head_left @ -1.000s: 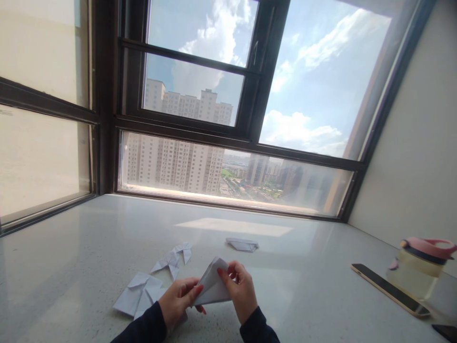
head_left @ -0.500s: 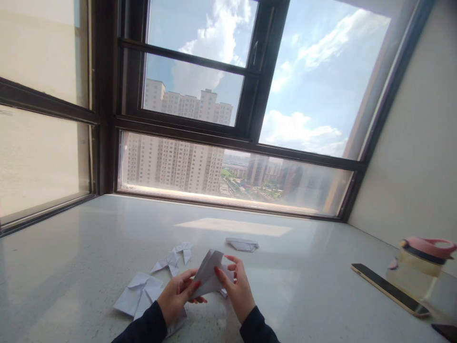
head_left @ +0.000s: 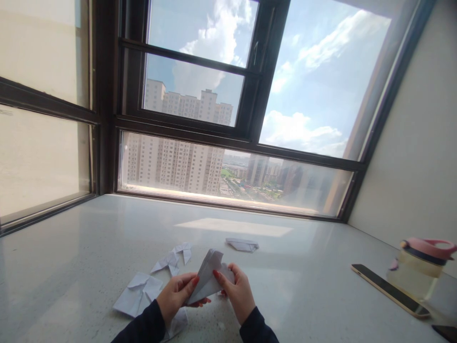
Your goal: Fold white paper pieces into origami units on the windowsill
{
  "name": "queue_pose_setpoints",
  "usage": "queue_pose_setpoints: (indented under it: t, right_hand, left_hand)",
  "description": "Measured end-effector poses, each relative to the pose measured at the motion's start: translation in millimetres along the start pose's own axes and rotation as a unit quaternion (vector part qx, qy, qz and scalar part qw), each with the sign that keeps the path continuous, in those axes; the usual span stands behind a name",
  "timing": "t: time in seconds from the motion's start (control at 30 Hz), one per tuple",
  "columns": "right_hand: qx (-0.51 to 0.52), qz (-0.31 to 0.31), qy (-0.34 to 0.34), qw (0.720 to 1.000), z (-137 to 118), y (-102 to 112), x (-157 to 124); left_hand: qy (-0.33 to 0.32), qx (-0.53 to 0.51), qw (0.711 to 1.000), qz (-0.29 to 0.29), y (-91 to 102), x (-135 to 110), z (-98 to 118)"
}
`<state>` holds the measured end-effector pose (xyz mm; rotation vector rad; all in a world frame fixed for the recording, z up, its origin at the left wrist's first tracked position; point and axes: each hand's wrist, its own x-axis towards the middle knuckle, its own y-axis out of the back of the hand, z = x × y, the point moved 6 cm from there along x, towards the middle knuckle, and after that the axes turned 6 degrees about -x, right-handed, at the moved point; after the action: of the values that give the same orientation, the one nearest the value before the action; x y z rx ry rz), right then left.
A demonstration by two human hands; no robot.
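Between my hands, above the white sill, is a folded sheet of white paper (head_left: pixel 207 282), tilted with its upper edge toward the window. My left hand (head_left: pixel 176 294) pinches its left side, thumb on the near face and fingers behind. On the right side my right hand (head_left: pixel 236 289) grips it, the thumb pressed on the front and the other fingers curled behind the paper. Several folded white paper pieces (head_left: pixel 137 293) lie to the left, partly hidden by my left arm. Another flat folded paper (head_left: pixel 243 245) rests beyond my hands.
A phone (head_left: pixel 389 289) lies at the right beside a clear bottle with a pink lid (head_left: pixel 424 269). A dark object (head_left: pixel 444 332) is cut off at the right edge. Dark-framed windows (head_left: pixel 235 202) border the sill (head_left: pixel 303 267), and a wall stands at right.
The paper has turned slightly and its lower left corner has come nearer to me. My right fingers have curled in behind the paper.
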<state>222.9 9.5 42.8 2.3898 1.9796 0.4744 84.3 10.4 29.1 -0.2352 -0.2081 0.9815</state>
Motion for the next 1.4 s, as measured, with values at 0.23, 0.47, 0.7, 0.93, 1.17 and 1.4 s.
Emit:
queue_pose_setpoints:
  t: [0.23, 0.47, 0.7, 0.93, 1.17, 1.4]
  right_hand:
    - [0.005, 0.002, -0.007, 1.000, 2.3, -0.5, 1.2]
    - [-0.014, 0.021, -0.004, 1.000, 2.0, 4.3, 2.4]
    - [0.002, 0.047, 0.024, 0.999, -2.2, 8.6, 2.0]
    - [0.077, 0.027, -0.051, 0.995, 16.0, 3.2, 5.1]
    - [0.108, -0.017, -0.090, 0.990, 27.2, -4.0, 6.1]
    - [0.172, -0.039, -0.106, 0.979, 20.5, -11.5, 1.5]
  left_hand:
    - [0.004, -0.027, 0.999, 0.024, 4.7, 2.9, -3.7]
    - [0.009, -0.051, 0.998, 0.037, 5.9, 1.9, -5.5]
    - [-0.013, -0.023, 0.999, 0.020, 7.8, 7.4, -5.9]
    - [-0.087, 0.011, 0.994, 0.064, 8.8, -0.5, 7.7]
    - [-0.121, 0.089, 0.983, 0.105, 11.9, -3.4, 8.4]
    - [-0.177, 0.114, 0.967, 0.141, 9.6, -8.8, 18.5]
